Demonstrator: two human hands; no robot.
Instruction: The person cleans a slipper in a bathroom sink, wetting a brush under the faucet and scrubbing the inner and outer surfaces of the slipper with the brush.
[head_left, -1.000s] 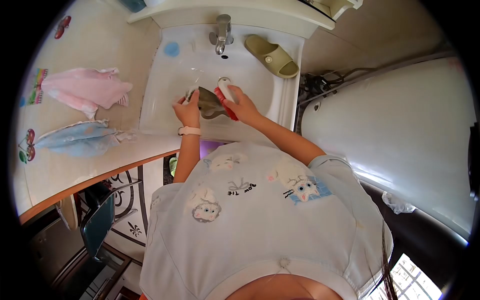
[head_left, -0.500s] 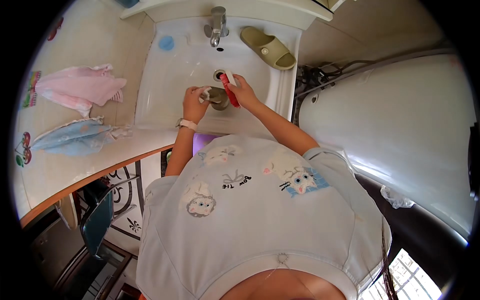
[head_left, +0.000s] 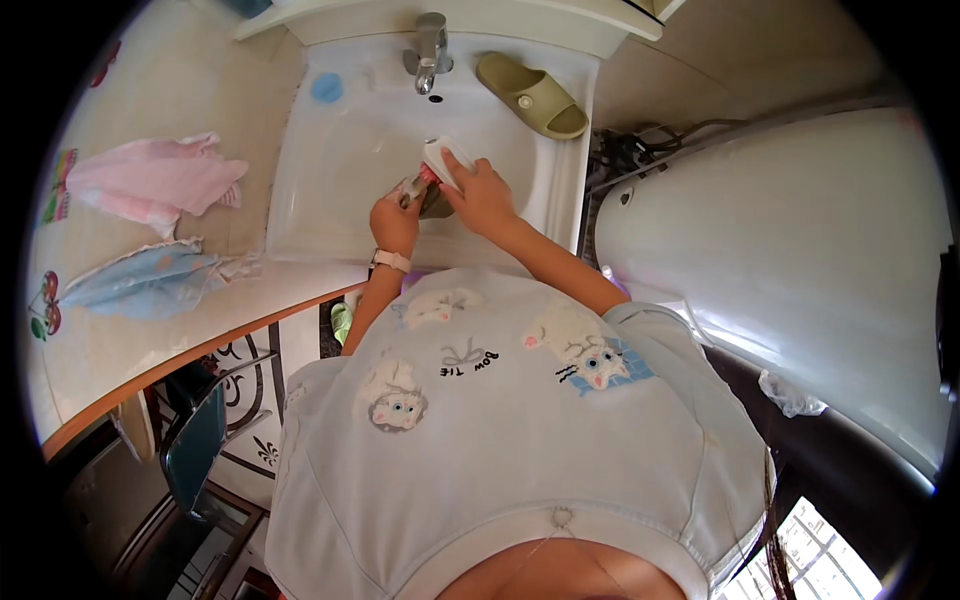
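Over the white sink basin [head_left: 330,180], my left hand [head_left: 394,222] grips a wet olive-green slipper [head_left: 436,203], which is partly hidden by both hands. My right hand [head_left: 482,198] is closed on a brush [head_left: 447,160] with a white back and red bristles. The bristles touch the slipper close to my left fingers. Another olive-green slipper [head_left: 532,95] lies at the basin's back right corner. Behind the hands stands the chrome faucet [head_left: 431,52].
A blue round object [head_left: 326,88] sits at the sink's back left. Pink cloth [head_left: 160,180] and blue cloth [head_left: 145,280] lie on the counter [head_left: 100,365] at the left. Right of the sink are dark hoses [head_left: 625,155] and a large white surface [head_left: 780,230].
The held slipper has been turned and is now mostly covered by the hands. The brush has moved left and tilted, from beside the slipper onto its end near my left fingers.
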